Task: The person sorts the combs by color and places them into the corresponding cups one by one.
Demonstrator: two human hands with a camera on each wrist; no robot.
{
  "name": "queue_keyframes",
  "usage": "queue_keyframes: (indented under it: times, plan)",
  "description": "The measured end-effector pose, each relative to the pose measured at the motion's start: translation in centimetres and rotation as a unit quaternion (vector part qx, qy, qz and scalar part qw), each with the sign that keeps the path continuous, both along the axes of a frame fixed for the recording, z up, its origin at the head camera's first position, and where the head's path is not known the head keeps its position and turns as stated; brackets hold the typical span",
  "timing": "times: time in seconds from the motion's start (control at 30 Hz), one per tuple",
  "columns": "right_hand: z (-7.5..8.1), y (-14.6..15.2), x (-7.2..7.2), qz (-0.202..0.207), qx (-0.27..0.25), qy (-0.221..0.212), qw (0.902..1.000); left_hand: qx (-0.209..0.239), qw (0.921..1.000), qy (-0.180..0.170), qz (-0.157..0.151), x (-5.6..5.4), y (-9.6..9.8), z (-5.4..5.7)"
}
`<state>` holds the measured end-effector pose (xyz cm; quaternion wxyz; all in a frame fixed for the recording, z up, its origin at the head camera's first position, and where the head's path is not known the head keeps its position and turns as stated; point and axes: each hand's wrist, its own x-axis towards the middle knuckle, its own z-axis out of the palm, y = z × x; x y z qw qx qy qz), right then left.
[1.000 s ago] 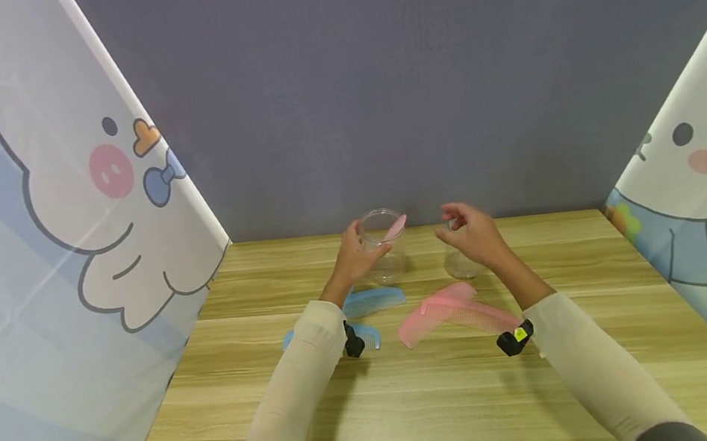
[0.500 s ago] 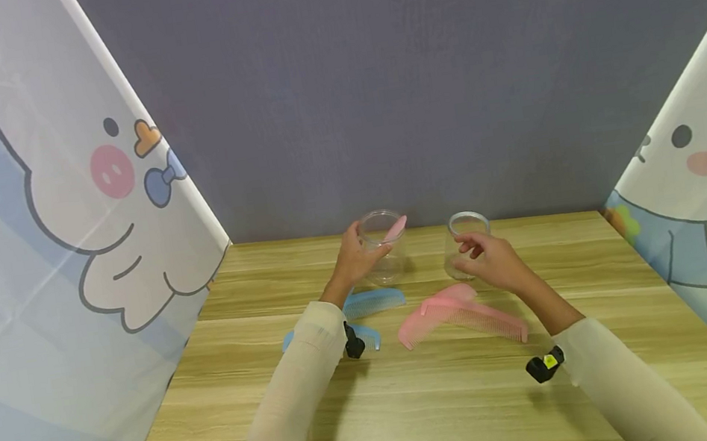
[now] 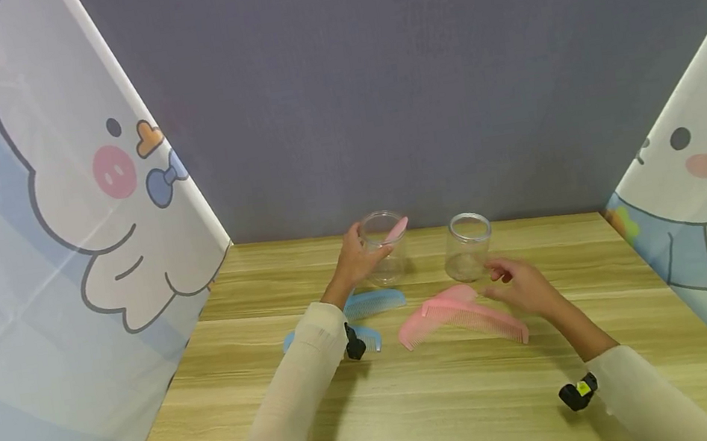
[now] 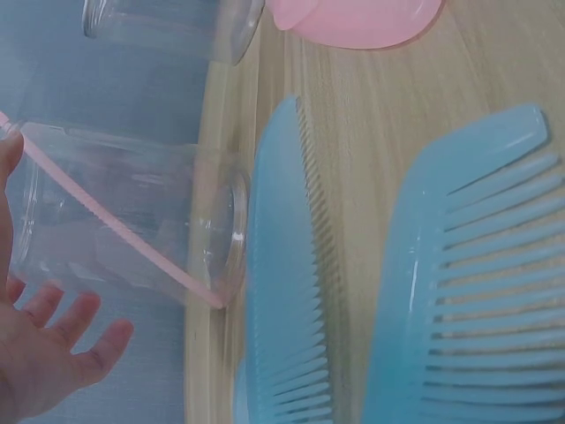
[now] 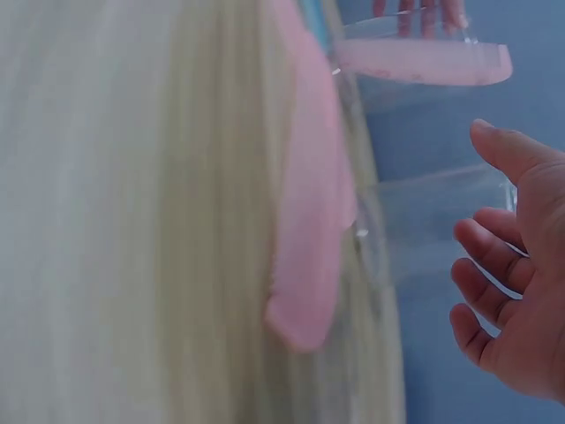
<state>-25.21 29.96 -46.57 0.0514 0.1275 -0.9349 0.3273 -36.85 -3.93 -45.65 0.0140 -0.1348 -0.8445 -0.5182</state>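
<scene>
At left, we see two blue combs (image 3: pixel 377 302) on the tabletop (image 3: pixel 435 412); beyond them, the left hand (image 3: pixel 353 258) grasps a jar (image 3: pixel 394 266) with a leaning pink comb (image 3: pixel 398 228) inside. Next, two crossed combs (image 3: pixel 473 314), also pink, lie just left of the right hand (image 3: pixel 527 289), the nearer hand; the upper one slants from far left to near right. This hand holds nothing, fingers loosely bent, near the second jar (image 3: pixel 468 247).

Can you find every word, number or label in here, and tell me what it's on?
There are none I can read.
Pink comb leaning in the jar: faint marks, too blurred to make out.
Yellow patch on the black camera near the right sleeve: too small to tell if anything's written.
</scene>
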Motion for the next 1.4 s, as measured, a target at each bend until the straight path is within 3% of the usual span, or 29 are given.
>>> queue_keyframes:
  times: [0.17, 0.5, 0.7, 0.87, 1.07, 1.4]
  plan:
    - [-1.8, 1.0, 0.9, -0.001, 0.029, -0.027, 0.9992, -0.004, 1.0, -0.004, 0.001, 0.1, -0.1, -0.1]
    - [-3.3, 1.7, 3.2, 0.026, 0.071, -0.023, 0.9969, 0.003, 1.0, 0.003, 0.004, 0.0, 0.2, -0.1]
    - [-4.7, 1.9, 4.1, 0.03, 0.106, 0.022, 0.9936, 0.003, 1.0, -0.005, 0.001, -0.1, 0.0, -0.3]
    - [-5.5, 2.1, 4.5, 0.016, 0.13, 0.035, 0.9908, -0.003, 1.0, -0.002, 0.0, -0.3, 0.1, -0.4]
    - [-5.9, 2.2, 4.8, 0.0, 0.118, 0.037, 0.9924, -0.001, 0.9999, 0.012, 0.007, -0.4, 0.2, -0.4]
    - [-6.1, 2.3, 4.7, -0.007, 0.112, 0.081, 0.9905, 0.006, 0.9998, 0.017, 0.006, -0.3, 0.2, -0.3]
